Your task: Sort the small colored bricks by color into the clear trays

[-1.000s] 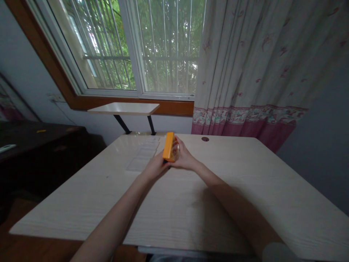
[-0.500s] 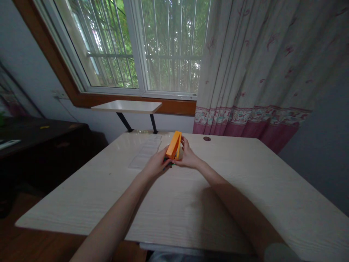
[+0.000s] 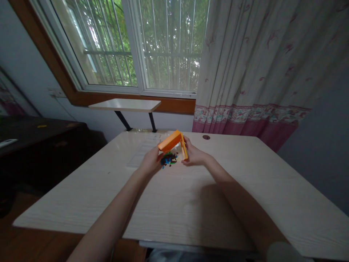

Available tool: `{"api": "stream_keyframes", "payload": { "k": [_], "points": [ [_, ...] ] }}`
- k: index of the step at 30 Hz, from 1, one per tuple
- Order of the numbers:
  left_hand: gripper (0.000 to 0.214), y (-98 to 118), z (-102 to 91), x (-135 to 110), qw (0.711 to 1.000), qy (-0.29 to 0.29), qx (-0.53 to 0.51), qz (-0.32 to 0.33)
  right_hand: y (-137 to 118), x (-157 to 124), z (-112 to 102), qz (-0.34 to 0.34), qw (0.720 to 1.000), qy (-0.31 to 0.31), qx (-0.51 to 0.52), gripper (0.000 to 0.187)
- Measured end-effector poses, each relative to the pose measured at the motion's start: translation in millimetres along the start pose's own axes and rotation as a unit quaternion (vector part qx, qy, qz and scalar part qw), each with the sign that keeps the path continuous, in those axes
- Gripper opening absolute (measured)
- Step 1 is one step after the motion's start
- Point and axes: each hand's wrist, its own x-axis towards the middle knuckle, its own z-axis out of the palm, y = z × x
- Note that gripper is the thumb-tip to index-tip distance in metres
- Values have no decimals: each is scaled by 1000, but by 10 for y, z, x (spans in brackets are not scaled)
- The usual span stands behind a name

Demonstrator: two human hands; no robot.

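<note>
An orange hinged box point(image 3: 171, 141) is held tilted above the table, its two halves spread apart. My left hand point(image 3: 151, 158) is closed on the left half. Wrapped round the right half is my right hand point(image 3: 194, 153), its fingers partly hidden behind the box. Beneath the box, a pile of small coloured pieces point(image 3: 169, 159), blue, green, dark and some pale, lies on the tabletop. The pieces are too small to tell their kind.
The pale wooden table point(image 3: 163, 203) extends around my hands. A clear flat tray point(image 3: 141, 151) lies left of the box. Behind it stands a raised white shelf point(image 3: 125, 105) on black legs. A round cable hole point(image 3: 206, 137) is near the back edge.
The orange box has been opened wider, with its halves swung apart. More of the coloured pieces now show under it on the table. My hands have moved apart slightly.
</note>
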Motion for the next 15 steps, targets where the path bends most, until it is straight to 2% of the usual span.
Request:
{"api": "stream_keyframes", "payload": {
  "k": [6, 11, 15],
  "points": [
    [37, -105, 42, 61, 1000, 20, -21, 9, 32, -66, -66, 17, 999, -39, -9, 105],
    [36, -120, 42, 69, 999, 21, -34, 6, -3, -58, -100, -14, 999, -22, -23, 105],
    [37, -52, 22, 70, 998, 19, -63, -5, -46, -41, -117, -21, 999, -12, -27, 104]
  ]
}}
